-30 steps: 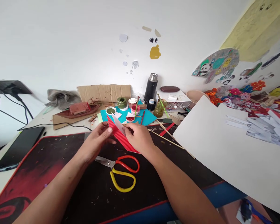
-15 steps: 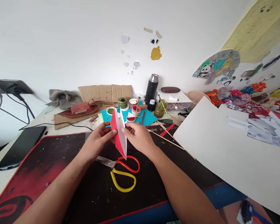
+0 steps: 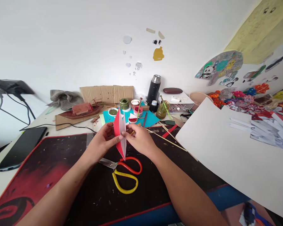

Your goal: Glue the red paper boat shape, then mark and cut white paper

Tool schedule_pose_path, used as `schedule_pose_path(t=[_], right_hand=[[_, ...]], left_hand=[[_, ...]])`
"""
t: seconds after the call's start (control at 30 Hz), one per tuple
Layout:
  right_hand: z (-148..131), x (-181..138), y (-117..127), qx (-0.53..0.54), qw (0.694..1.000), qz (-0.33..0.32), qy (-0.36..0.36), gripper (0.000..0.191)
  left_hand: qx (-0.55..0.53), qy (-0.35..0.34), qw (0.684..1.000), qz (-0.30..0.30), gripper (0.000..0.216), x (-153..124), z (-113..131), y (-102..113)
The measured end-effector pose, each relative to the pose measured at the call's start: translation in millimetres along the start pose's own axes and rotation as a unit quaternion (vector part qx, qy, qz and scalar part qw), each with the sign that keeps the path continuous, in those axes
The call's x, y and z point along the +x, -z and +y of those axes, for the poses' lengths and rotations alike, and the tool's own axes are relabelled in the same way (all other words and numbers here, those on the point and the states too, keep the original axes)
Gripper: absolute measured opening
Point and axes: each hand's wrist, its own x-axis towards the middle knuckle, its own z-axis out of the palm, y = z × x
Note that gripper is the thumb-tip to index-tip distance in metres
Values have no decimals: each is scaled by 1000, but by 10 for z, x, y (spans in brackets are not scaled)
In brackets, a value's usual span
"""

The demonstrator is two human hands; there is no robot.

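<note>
Between my two hands stands a folded paper piece (image 3: 119, 128), red with fine lines outside and white inside, its two halves slightly apart. My left hand (image 3: 106, 136) grips its red side, thumb in front and fingers behind. On the right edge, my right hand (image 3: 138, 136) pinches the white half between thumb and fingers, and the two thumbs nearly meet. Just below the paper lie scissors (image 3: 115, 166) with one red and one yellow handle, on a black mat (image 3: 89, 194) with a red border.
Behind my hands, paint jars (image 3: 124, 104) stand on blue paper (image 3: 153, 118), near a black flask (image 3: 154, 88). A red model boat (image 3: 82, 110) rests on cardboard at left, above a phone (image 3: 21, 147). Thin sticks (image 3: 171, 141) and a large white sheet (image 3: 217, 147) lie at right.
The two halves of the folded paper have come closer together. My right hand has shifted slightly left, bringing its thumb nearer the left thumb.
</note>
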Motion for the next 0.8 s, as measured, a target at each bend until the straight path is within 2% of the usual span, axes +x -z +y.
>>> schedule_pose_path(t=[0.1, 0.43, 0.63, 0.8], right_hand=[[2, 4, -3, 7, 1000, -1, 3, 15], [10, -2, -32, 6, 1000, -8, 19, 13], [14, -1, -42, -40, 998, 44, 34, 9], [54, 5, -57, -68, 995, 56, 57, 10]], left_hand=[[15, -1, 1000, 6, 67, 5, -11, -3], [71, -34, 997, 28, 67, 12, -50, 8], [72, -30, 997, 29, 66, 16, -51, 16], [65, -21, 997, 39, 68, 8, -69, 43]])
